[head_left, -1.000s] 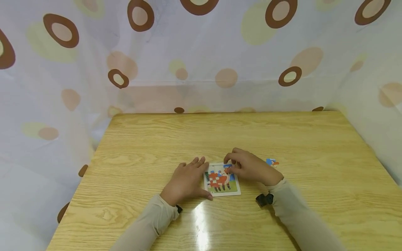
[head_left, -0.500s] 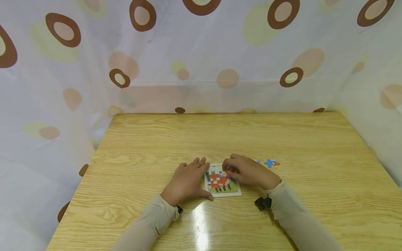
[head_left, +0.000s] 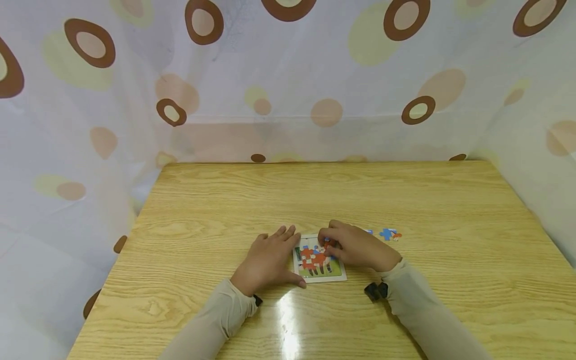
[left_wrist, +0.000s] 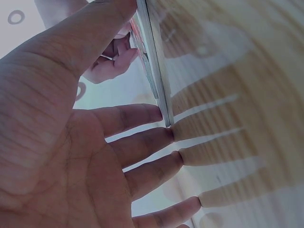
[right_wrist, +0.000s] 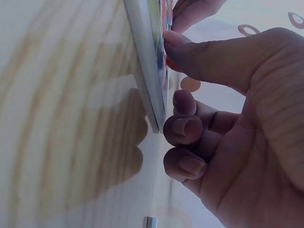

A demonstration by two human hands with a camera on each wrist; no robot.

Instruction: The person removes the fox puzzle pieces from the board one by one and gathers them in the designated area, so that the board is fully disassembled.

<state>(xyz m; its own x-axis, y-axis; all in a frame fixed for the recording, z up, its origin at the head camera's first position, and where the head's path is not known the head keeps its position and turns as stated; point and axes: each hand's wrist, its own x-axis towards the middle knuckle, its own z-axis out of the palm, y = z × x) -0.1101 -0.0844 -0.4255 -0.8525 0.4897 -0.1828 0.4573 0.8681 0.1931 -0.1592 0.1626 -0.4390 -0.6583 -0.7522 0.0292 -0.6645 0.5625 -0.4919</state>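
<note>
A small jigsaw puzzle board with a white border lies flat on the wooden table, showing part of an orange-red animal over green ground. My left hand rests at its left side with fingers spread. In the left wrist view, fingertips and thumb of that hand touch around the board's edge. Over the board's upper right part, my right hand pinches an orange puzzle piece with curled fingers and thumb. The right wrist view shows the thumb against this piece, mostly hidden, at the board's surface.
Loose blue and orange puzzle pieces lie on the table beyond the right hand, one partly hidden behind it. A patterned curtain hangs behind and along both sides of the table. Black devices sit at the wrists.
My right hand has shifted slightly left and lower over the board's upper right, bringing more of the loose pieces into sight. The left hand stays in place beside the board.
</note>
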